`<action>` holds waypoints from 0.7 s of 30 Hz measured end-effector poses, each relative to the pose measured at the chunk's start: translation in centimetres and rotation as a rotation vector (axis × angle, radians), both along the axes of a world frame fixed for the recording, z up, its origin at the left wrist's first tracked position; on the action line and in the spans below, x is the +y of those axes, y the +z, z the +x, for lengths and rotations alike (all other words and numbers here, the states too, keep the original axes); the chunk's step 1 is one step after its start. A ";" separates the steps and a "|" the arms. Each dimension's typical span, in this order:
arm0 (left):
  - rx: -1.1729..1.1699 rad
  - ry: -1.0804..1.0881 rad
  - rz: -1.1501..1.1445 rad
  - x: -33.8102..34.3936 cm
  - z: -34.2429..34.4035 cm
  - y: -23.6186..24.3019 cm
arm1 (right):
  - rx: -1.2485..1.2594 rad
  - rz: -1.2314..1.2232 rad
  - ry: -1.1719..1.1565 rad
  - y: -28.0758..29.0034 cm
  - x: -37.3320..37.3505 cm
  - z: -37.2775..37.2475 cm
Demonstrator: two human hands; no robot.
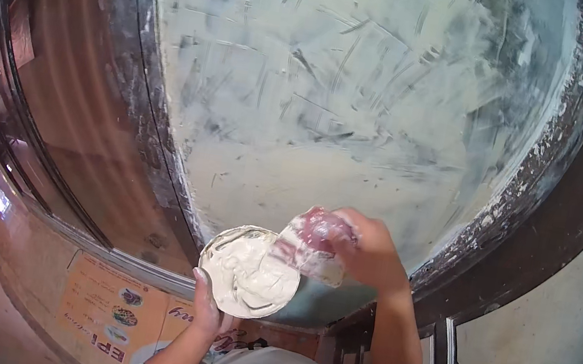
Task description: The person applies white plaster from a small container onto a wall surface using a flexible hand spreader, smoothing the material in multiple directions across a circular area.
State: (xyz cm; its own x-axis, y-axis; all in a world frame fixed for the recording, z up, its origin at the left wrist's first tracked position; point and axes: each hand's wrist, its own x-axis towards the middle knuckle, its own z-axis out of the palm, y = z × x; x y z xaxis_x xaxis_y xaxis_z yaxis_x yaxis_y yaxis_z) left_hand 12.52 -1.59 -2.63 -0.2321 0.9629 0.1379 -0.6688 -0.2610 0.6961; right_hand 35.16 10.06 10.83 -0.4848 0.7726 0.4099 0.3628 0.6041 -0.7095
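My left hand (206,307) holds a round tub (204,263) by its near left side, thumb up against the rim. Thick cream-coloured putty (246,272) fills it, its top stirred into ridges. To the right, my right hand (373,252) is closed on a flat scraper (317,236), pinkish-red and smeared with the same putty. The scraper's left edge reaches over the tub's right rim; motion blurs it, and I cannot tell whether it touches the putty. In front stands a panel (318,110) coated with pale, streaky putty.
Dark frame members (154,84) flank the panel, with putty smears along the right frame edge (511,190). Brown panelling (66,62) lies left. An orange printed sheet (112,306) covers floor below. A dark frame with pale panes (534,335) is at right.
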 end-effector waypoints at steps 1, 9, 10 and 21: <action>-0.001 0.003 0.003 0.0 -0.4 0.1 | -0.001 0.003 0.003 0.1 -0.2 -0.4; -0.033 0.007 -0.012 -0.5 -3.3 -0.9 | -0.071 0.072 0.019 1.5 -0.8 -3.9; -0.022 0.025 -0.007 -0.5 -3.6 -0.9 | 0.010 0.071 -0.034 1.7 -0.8 -4.0; -0.133 0.181 0.000 -0.9 -5.6 -0.7 | 0.030 0.229 -0.010 0.9 -2.4 -5.2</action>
State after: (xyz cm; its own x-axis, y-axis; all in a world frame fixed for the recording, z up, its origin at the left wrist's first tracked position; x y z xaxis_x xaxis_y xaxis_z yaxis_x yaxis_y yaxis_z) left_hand 6.89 -2.49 -3.33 -0.4169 0.9040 0.0948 -0.6970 -0.3849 0.6050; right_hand 29.93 7.68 11.72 -0.4627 0.6624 0.5892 0.3504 0.7471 -0.5648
